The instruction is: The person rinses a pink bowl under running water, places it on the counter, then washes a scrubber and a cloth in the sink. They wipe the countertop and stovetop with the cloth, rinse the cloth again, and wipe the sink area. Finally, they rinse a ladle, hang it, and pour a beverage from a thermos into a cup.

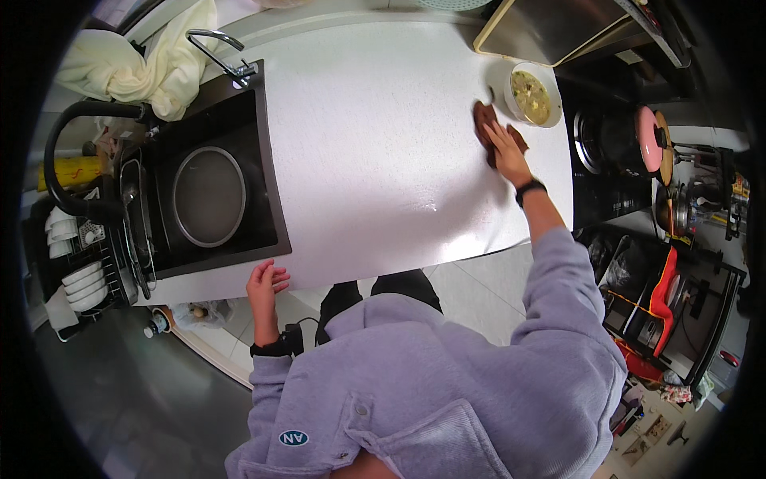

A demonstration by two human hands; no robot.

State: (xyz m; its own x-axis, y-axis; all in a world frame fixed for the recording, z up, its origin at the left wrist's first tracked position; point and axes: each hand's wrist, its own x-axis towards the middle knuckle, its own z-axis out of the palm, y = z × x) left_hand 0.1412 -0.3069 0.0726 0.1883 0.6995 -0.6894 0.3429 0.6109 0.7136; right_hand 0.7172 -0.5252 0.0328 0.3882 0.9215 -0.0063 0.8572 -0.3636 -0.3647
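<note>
On the white countertop (359, 152), my right hand (511, 157) presses down on a crumpled brown cloth (483, 120). Its fingers lie over the cloth, which bunches out on both sides of them. Close beyond that hand stands a white bowl (556, 104) of pale soup with green bits. My left hand (265, 286) is by the counter's front edge, near the sink's lower right corner. Its fingers are loosely bent and apart, with nothing in them.
A dark sink (275, 176) at the left holds a round pan (209, 195) under a chrome faucet (227, 38). A dish rack with white bowls (84, 287) stands further left. A stove carries a pink-lidded pot (648, 137) at the right. A tray (550, 28) leans behind the soup.
</note>
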